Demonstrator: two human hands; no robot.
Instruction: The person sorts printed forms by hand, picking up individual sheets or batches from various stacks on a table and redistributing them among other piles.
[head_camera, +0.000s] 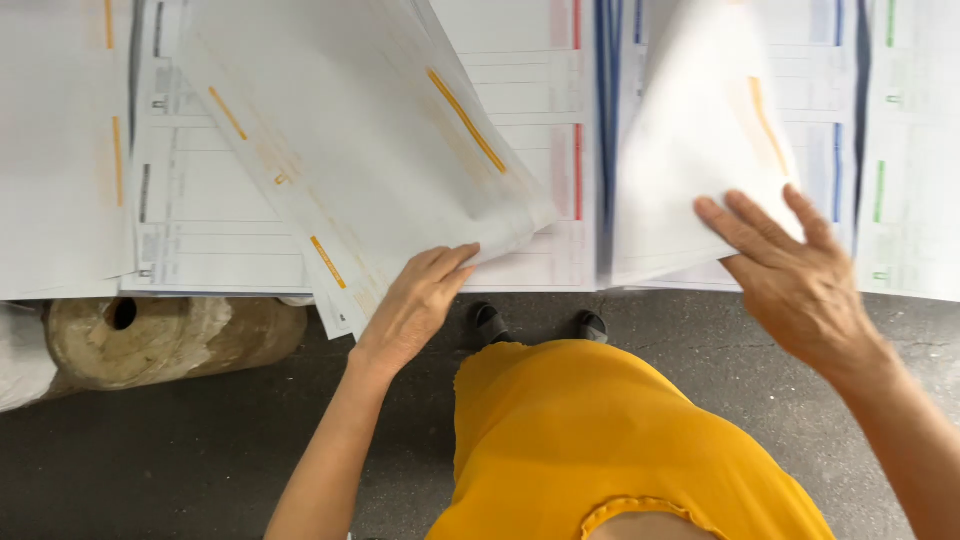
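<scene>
My left hand (415, 305) pinches the lower corner of a bundle of large white printed sheets with orange bars (370, 150), lifted and slanted over the stacks. My right hand (795, 275) has its fingers spread under a curling white sheet with an orange bar (700, 140), lifting it off a stack with blue markings (835, 150). Below lie flat stacks: one with a red stripe (560, 150), one with grey print (200, 200), one with orange marks (60, 150) at far left.
A stack with green marks (915, 160) lies at the far right. A thick brown cardboard roll (170, 335) lies on the dark floor (150, 460) under the table edge at left. My yellow garment (590, 440) and black shoes (490, 320) show below.
</scene>
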